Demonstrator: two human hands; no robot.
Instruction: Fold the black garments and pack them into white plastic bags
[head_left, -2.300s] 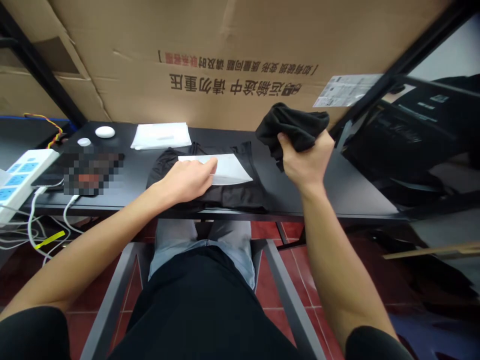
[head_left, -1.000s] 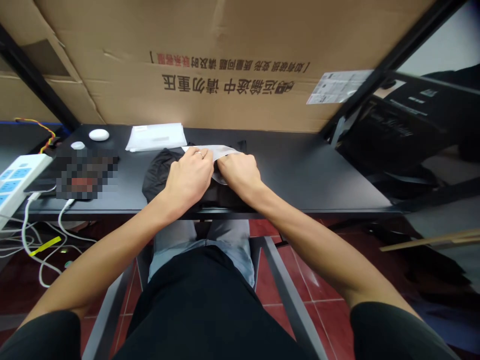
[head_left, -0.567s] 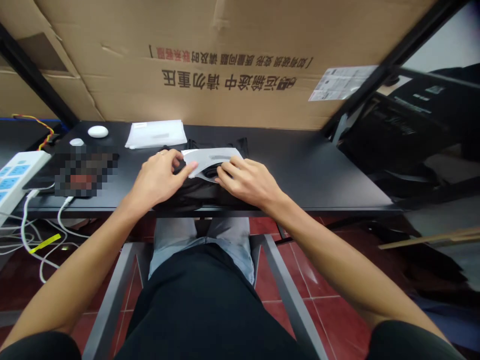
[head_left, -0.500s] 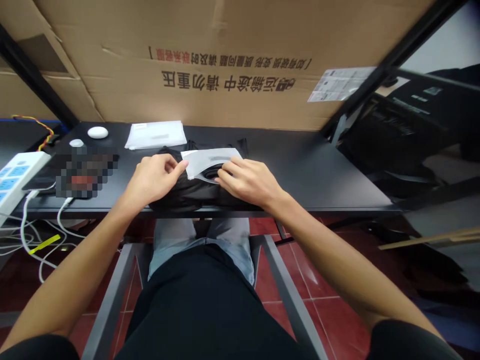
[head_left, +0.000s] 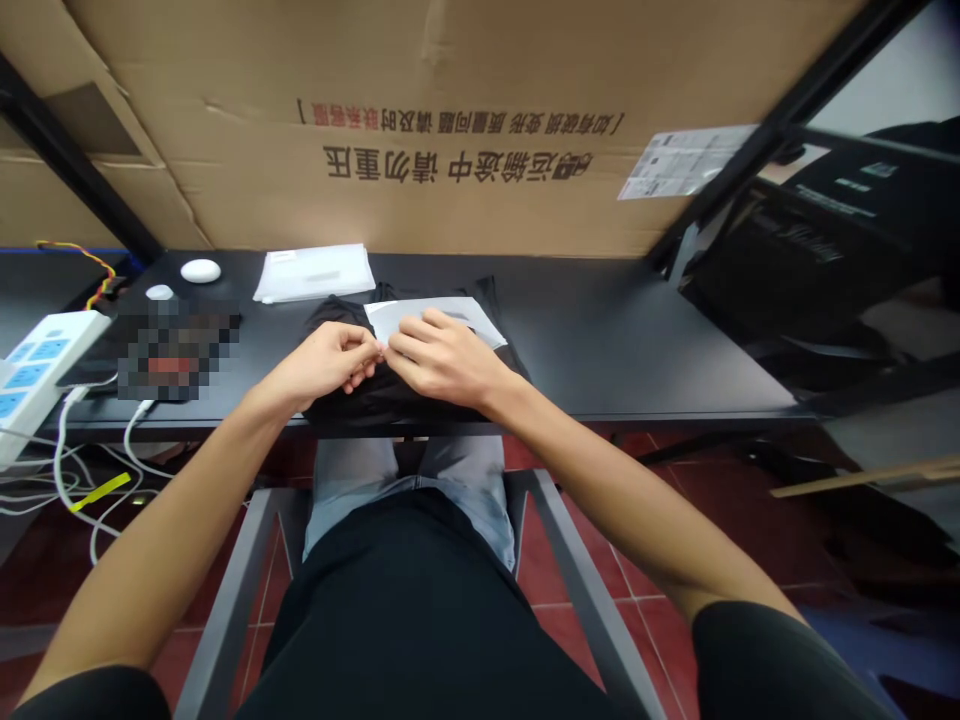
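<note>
Left hand (head_left: pixel 322 362) pinches the near corner of the white pouch (head_left: pixel 405 307), beneath the grip on black cloth (head_left: pixel 375 398); right hand (head_left: pixel 448 362) covers its near edge, hold unclear, hiding whether it is closed yet; a second pouch (head_left: pixel 315 273) lies beyond

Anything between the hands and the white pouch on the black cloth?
Nothing visible: the left hand and right hand meet at the white pouch's near-left corner, over the black cloth. The other pouch lies beyond, aside.
</note>
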